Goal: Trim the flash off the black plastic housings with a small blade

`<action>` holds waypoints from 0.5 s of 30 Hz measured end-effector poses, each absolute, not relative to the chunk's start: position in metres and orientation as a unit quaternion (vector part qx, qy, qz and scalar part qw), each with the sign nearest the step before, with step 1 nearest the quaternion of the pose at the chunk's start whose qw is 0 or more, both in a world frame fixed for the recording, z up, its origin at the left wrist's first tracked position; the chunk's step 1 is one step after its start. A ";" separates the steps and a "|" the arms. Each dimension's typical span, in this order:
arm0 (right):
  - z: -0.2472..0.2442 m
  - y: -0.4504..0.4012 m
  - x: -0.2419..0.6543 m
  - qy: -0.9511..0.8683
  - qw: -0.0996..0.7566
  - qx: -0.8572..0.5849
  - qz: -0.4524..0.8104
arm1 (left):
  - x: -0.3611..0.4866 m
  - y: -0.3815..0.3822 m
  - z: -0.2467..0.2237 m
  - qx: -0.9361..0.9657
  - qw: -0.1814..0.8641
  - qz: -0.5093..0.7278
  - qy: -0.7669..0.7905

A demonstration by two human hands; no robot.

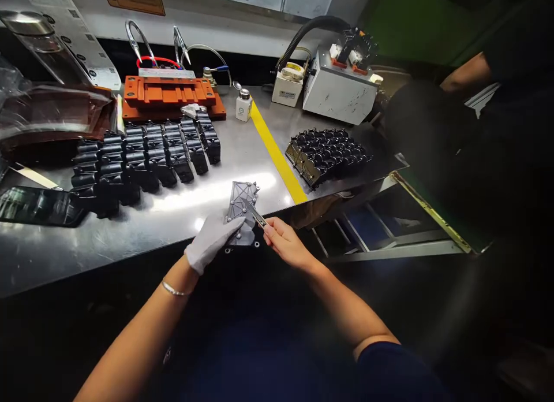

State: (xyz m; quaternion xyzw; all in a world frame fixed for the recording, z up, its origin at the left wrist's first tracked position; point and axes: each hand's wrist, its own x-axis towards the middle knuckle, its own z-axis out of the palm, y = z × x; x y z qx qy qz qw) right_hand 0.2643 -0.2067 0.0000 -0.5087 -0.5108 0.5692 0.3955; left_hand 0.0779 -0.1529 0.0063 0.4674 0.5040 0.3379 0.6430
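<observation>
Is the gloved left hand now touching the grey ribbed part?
Touching: the head view shows the left hand with its thumb laid over the grey part.

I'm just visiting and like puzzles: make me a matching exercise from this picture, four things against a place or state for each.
1. left hand
2. right hand
3. white bottle
4. orange fixture

A. beside the far end of the yellow strip
B. gloved, holding the grey part
C. behind the black parts on the left
D. bare, gripping the knife-like tool

Pairs: 1-B, 2-D, 3-A, 4-C
</observation>
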 end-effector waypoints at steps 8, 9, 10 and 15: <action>0.004 -0.202 0.258 -0.517 0.290 -0.511 0.623 | 0.015 -0.249 0.014 0.378 0.597 0.310 0.636; 0.004 -0.197 0.257 -0.535 0.285 -0.504 0.616 | 0.012 -0.255 0.013 0.375 0.596 0.313 0.638; 0.005 -0.191 0.256 -0.562 0.278 -0.501 0.596 | 0.010 -0.259 0.012 0.374 0.594 0.313 0.640; 0.009 -0.163 0.242 -0.770 0.189 -0.478 0.378 | 0.004 -0.270 0.005 0.384 0.573 0.295 0.661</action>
